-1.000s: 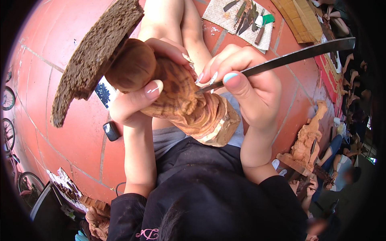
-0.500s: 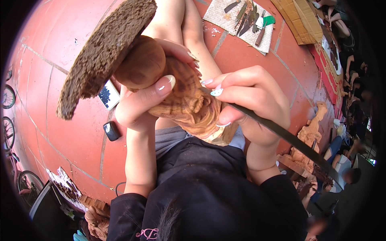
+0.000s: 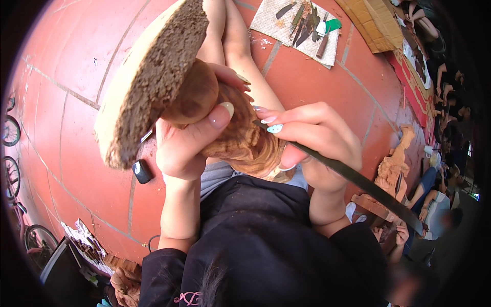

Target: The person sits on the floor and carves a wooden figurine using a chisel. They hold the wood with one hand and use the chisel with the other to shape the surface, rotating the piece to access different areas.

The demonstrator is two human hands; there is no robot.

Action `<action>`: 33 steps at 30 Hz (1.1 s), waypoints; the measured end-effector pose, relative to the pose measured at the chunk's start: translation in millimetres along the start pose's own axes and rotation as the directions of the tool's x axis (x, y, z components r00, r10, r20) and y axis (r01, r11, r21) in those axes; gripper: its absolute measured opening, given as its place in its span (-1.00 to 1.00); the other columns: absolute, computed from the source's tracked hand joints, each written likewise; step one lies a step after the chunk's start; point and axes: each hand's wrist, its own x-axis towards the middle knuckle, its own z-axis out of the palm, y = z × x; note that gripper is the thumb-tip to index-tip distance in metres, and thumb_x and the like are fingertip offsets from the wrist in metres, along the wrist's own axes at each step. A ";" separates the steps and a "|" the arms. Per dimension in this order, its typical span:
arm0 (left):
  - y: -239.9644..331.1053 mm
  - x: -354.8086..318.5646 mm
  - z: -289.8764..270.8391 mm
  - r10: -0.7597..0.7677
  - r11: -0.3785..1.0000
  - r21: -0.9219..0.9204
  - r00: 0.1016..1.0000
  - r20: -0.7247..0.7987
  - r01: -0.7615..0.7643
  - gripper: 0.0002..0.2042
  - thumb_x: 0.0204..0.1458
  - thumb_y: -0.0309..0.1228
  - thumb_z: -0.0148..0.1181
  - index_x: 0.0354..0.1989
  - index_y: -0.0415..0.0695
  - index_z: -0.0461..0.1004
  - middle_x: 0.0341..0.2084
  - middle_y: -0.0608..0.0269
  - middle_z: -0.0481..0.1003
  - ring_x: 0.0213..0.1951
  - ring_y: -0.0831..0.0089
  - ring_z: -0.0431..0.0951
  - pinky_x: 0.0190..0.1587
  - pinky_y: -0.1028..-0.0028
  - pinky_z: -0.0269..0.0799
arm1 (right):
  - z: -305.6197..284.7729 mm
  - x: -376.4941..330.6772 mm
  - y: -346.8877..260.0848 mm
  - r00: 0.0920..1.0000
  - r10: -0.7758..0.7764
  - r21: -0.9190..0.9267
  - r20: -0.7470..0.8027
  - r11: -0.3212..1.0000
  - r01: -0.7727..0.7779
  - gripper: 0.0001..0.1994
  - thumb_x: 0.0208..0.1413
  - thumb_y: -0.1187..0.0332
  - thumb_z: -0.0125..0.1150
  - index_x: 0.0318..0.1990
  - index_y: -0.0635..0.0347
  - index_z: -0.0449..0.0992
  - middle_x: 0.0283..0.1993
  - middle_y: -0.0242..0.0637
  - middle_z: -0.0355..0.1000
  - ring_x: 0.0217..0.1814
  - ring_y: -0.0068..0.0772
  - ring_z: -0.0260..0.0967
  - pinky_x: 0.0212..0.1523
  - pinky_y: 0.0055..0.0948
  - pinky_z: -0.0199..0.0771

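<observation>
A carved wooden figure (image 3: 238, 135) with reddish-brown grain is held up before my chest. My left hand (image 3: 179, 146) wraps round it, thumb on the near side beside a smooth round knob (image 3: 197, 94). At its upper left end sits a thick slab with a rough, bark-like edge (image 3: 166, 77) and a pale flat face. My right hand (image 3: 325, 135) pinches a long, flat, dark carving knife (image 3: 353, 176) near its tip. That tip touches, or nearly touches, the carved folds; the fingers partly hide it. The knife's other end slants down to the right.
On the red tiled floor, a woven mat (image 3: 263, 23) bears several carving tools. A small black case (image 3: 142, 171) lies left of my forearm. Cardboard (image 3: 371, 23) stands at the upper right, another wooden carving (image 3: 394, 163) at the right. Other people sit along the right rim; bicycles (image 3: 13, 176) stand left.
The carving has turned in my left hand, so the slab's pale face now shows. The slab has shifted right and now hides most of the phone. My right hand keeps the knife at the carving.
</observation>
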 end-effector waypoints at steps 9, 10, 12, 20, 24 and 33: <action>4.9 -2.3 3.3 -0.033 0.999 0.003 0.998 0.050 0.033 -0.56 -0.23 -0.28 0.18 -0.24 -0.43 0.42 -0.33 -0.04 0.48 -0.29 0.22 0.55 -0.13 0.34 0.47 | -2.4 3.7 -2.9 0.995 -0.088 -0.096 -0.041 0.992 0.083 -0.80 -0.16 0.54 0.32 -0.29 0.30 0.55 -0.33 -0.22 0.49 -0.43 -0.48 0.52 -0.40 -0.53 0.56; 4.8 -2.3 5.0 -0.039 0.997 0.060 0.999 0.019 0.038 -0.50 -0.25 -0.21 0.16 -0.26 -0.48 0.39 -0.35 -0.12 0.46 -0.33 0.15 0.56 -0.17 0.30 0.52 | -2.9 2.1 -3.0 0.997 -0.073 -0.092 -0.027 0.993 0.071 -0.80 -0.13 0.49 0.31 -0.29 0.32 0.55 -0.31 -0.19 0.49 -0.39 -0.41 0.53 -0.35 -0.49 0.57; 3.4 -2.6 4.2 -0.021 0.998 0.062 1.000 0.018 0.020 -0.50 -0.25 -0.22 0.16 -0.25 -0.48 0.39 -0.35 -0.12 0.46 -0.33 0.15 0.56 -0.17 0.31 0.52 | -4.8 -3.0 -5.1 1.000 -0.009 -0.070 0.019 0.997 0.010 -0.73 0.00 0.31 0.28 -0.28 0.39 0.54 -0.24 -0.03 0.47 -0.20 -0.15 0.55 -0.13 -0.33 0.59; 4.3 -2.6 7.6 -0.024 0.999 0.038 1.000 0.002 0.024 -0.50 -0.24 -0.23 0.17 -0.24 -0.49 0.39 -0.35 -0.13 0.47 -0.31 0.14 0.56 -0.16 0.30 0.52 | -5.1 -2.1 -6.4 1.000 0.011 -0.075 0.014 0.997 -0.010 -0.72 0.04 0.27 0.26 -0.27 0.37 0.55 -0.26 -0.04 0.48 -0.18 -0.12 0.55 -0.11 -0.32 0.59; 5.3 -0.8 7.3 -0.015 0.998 0.058 1.000 0.017 0.014 -0.51 -0.24 -0.25 0.16 -0.24 -0.50 0.38 -0.34 -0.14 0.47 -0.30 0.14 0.56 -0.14 0.29 0.51 | -6.0 2.4 -5.2 1.000 -0.013 -0.088 -0.002 0.996 0.013 -0.67 0.03 0.19 0.26 -0.27 0.35 0.56 -0.27 -0.05 0.48 -0.19 -0.15 0.55 -0.14 -0.33 0.59; 3.4 -0.1 4.5 -0.029 0.999 0.022 0.999 0.044 0.028 -0.51 -0.22 -0.26 0.17 -0.24 -0.51 0.38 -0.32 -0.16 0.46 -0.30 0.13 0.56 -0.15 0.27 0.52 | -5.9 7.4 3.6 0.994 -0.104 -0.056 -0.025 0.993 0.102 -0.80 -0.14 0.57 0.30 -0.27 0.32 0.58 -0.32 -0.21 0.48 -0.41 -0.50 0.50 -0.38 -0.54 0.55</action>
